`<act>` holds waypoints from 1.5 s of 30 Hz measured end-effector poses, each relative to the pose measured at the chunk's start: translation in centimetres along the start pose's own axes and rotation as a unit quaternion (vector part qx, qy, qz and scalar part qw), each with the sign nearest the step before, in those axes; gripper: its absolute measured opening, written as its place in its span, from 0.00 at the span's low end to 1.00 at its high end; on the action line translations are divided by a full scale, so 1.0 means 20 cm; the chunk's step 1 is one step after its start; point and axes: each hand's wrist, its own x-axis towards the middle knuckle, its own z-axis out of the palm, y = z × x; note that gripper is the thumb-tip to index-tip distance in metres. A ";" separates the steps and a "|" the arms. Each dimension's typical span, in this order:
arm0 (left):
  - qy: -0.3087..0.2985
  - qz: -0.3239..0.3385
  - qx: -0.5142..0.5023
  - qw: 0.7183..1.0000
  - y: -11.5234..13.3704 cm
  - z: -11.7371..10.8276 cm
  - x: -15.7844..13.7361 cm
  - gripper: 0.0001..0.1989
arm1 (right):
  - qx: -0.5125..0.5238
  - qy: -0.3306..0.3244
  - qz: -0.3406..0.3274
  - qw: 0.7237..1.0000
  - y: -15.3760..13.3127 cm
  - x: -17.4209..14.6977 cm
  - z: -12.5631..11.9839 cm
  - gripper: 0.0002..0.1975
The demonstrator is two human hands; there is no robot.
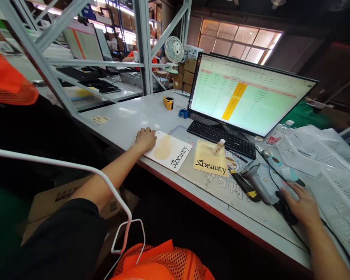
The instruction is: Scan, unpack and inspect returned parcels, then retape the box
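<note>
While white card [171,152] lies against curled left fingers [147,132], grip unclear; right fingers [297,189] near scanner [261,184], hold unclear

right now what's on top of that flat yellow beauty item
A small white-capped bottle appears to stand on the flat yellow item, toward its far right corner. The patch beneath the bottle and the item's underside are covered.

From my end I see a white card [172,151] lying flat by the front edge of the surface [125,116], a beige blotch on it and black "beauty" lettering slanting along its right end. Farther right I make out a black, rounded object [286,212], partly covered.
</note>
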 end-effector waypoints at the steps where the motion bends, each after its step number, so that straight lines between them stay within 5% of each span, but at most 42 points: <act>1: -0.005 0.026 -0.004 1.000 0.03 0.02 0.03 0.31 | 0.018 -0.003 0.013 1.000 0.01 -0.01 0.01 0.34; 5: -0.051 0.114 -0.005 0.992 0.11 0.13 0.10 0.37 | 0.100 0.010 0.047 0.994 0.03 -0.04 0.04 0.33; 12: -0.060 0.100 0.042 0.992 0.07 0.31 0.18 0.39 | 0.145 0.038 -0.008 0.989 0.10 -0.17 0.16 0.35; 21: -0.136 0.085 0.029 0.987 0.13 0.15 0.30 0.43 | 0.157 0.077 0.025 0.984 0.16 -0.18 0.20 0.33; 29: -0.036 0.132 -0.052 0.989 0.49 0.13 0.63 0.35 | 0.138 0.087 0.037 0.986 0.21 -0.13 0.22 0.34; 35: 0.063 0.159 -0.132 0.976 0.75 0.24 0.65 0.29 | 0.063 0.141 -0.001 0.988 0.20 -0.20 0.27 0.31; 37: 0.099 0.183 -0.158 0.965 0.80 0.26 0.60 0.28 | 0.039 0.137 -0.002 0.990 0.20 -0.22 0.29 0.30; 40: 0.124 0.311 -0.225 0.915 0.88 0.27 0.47 0.26 | 0.020 0.121 0.000 0.992 0.20 -0.23 0.30 0.28; 43: 0.065 0.443 -0.298 0.843 0.98 0.27 0.32 0.31 | 0.016 0.144 -0.008 0.989 0.15 -0.23 0.26 0.27; 45: -0.006 0.475 -0.312 0.823 1.04 0.29 0.24 0.35 | 0.022 0.172 -0.024 0.985 0.06 -0.24 0.21 0.27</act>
